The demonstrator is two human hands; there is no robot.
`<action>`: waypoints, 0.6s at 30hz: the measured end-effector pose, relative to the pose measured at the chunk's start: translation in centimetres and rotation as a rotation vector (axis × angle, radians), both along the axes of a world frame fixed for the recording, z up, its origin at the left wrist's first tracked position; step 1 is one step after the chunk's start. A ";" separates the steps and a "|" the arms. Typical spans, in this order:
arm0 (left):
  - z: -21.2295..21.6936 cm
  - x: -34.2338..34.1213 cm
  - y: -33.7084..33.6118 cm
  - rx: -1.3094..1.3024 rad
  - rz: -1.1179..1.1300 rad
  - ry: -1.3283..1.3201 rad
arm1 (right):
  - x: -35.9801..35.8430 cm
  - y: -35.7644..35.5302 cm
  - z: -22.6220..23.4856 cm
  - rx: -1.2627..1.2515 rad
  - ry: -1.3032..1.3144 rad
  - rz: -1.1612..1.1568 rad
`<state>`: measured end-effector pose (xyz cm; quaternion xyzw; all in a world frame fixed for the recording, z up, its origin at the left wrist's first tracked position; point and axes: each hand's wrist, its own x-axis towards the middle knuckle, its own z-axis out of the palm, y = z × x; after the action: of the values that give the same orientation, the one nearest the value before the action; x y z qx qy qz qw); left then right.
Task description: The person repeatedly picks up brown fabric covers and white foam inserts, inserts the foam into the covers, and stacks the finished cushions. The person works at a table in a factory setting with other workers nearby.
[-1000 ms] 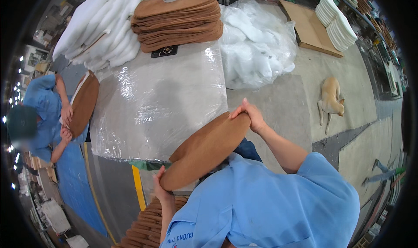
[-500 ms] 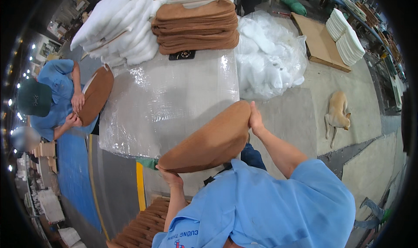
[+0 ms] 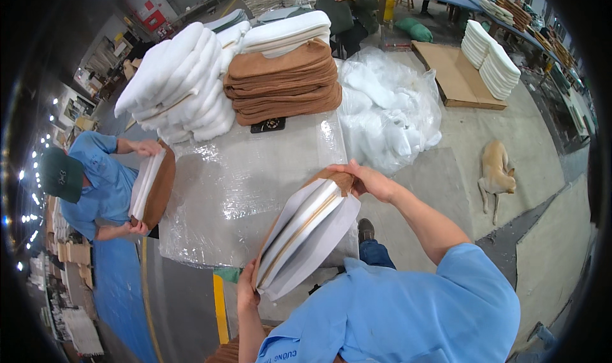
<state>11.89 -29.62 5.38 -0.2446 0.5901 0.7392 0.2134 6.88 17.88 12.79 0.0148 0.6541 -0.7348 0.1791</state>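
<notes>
1 brown-white cushion (image 3: 299,230) held btwn L hand (image 3: 247,289) & R hand (image 3: 372,182).

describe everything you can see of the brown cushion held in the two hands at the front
The brown cushion is long, with soft-looking brown fabric outside. Its open side faces up, showing pale inner flaps spread around white, foam-like padding with a thin tan strip lengthwise. It is held slantwise by the plastic-wrapped table, the left hand gripping the lower end, the right hand the upper. Whether it touches the table cannot be told.
</notes>
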 end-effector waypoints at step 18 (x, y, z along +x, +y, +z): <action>1.6 4.0 1.8 0.265 0.051 0.111 | -2.3 2.2 -4.1 0.052 -0.197 -0.342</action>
<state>15.85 -27.85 6.96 -0.1881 0.4917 0.8282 0.1920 4.59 20.06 8.68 0.2022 0.6403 -0.7322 0.1143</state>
